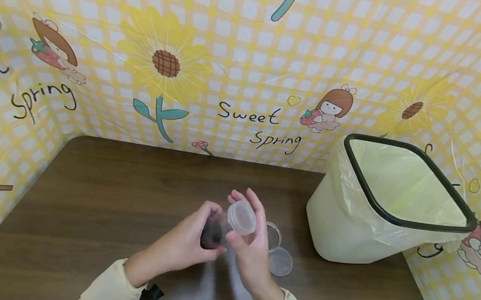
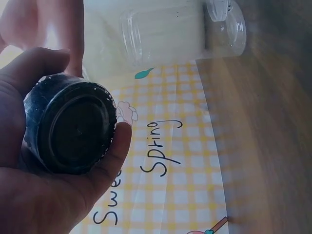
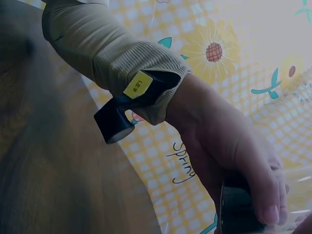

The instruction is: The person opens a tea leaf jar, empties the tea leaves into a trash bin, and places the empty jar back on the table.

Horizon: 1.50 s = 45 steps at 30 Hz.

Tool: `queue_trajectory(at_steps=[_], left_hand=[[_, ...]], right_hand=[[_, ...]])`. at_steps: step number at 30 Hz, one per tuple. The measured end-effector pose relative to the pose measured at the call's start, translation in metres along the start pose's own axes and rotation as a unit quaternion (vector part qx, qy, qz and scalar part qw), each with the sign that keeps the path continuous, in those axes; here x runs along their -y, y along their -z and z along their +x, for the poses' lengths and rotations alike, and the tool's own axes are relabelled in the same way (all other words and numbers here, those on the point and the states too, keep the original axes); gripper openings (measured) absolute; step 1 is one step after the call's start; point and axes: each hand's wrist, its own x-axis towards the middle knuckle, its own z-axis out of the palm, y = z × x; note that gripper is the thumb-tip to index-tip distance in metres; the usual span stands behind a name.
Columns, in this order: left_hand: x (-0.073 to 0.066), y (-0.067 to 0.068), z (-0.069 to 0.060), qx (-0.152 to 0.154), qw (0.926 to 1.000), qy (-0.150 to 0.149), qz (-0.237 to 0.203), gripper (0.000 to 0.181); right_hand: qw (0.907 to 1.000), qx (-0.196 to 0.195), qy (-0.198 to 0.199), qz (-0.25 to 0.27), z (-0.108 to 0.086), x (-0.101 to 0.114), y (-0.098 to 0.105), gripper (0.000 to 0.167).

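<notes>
A clear round jar (image 1: 224, 219) with dark contents at its base is held tilted between both hands. My left hand (image 1: 186, 238) grips the dark end, thumb and fingers curled round it; the left wrist view shows that dark base (image 2: 78, 131) facing the camera. At the other end is a translucent whitish lid (image 1: 242, 218). My right hand (image 1: 254, 254) holds it between thumb and fingers. Whether the lid sits tight on the jar or is loose, I cannot tell. A second clear jar (image 2: 170, 34) stands on the table beyond the right hand, with a clear lid (image 1: 281, 262) beside it.
A cream bin (image 1: 339, 229) with a dark rim and a plastic liner stands at the right. The brown wooden table (image 1: 95, 192) meets a yellow checked cloth (image 1: 240, 75) along its back and sides.
</notes>
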Motion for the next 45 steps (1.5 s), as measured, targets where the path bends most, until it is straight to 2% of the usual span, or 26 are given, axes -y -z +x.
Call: queue_trajectory(at_steps=[7, 16, 26, 45], left_hand=[[0.0, -0.003, 0.0, -0.003, 1.0, -0.003, 0.007, 0.064], [-0.001, -0.004, 0.0, -0.006, 1.0, 0.003, 0.004, 0.064], [0.001, -0.005, 0.0, 0.005, 1.0, -0.004, 0.004, 0.061], [0.001, -0.002, 0.002, 0.022, 0.9997, -0.01, 0.004, 0.061]], right_hand=[[0.9997, -0.016, 0.008, 0.019, -0.001, -0.001, -0.005, 0.08], [0.9983, -0.045, 0.006, 0.037, -0.003, 0.0, -0.011, 0.063], [0.9979, -0.062, -0.01, 0.014, -0.006, 0.002, -0.012, 0.047], [0.9988, -0.039, -0.011, 0.026, -0.007, 0.002, -0.009, 0.046]])
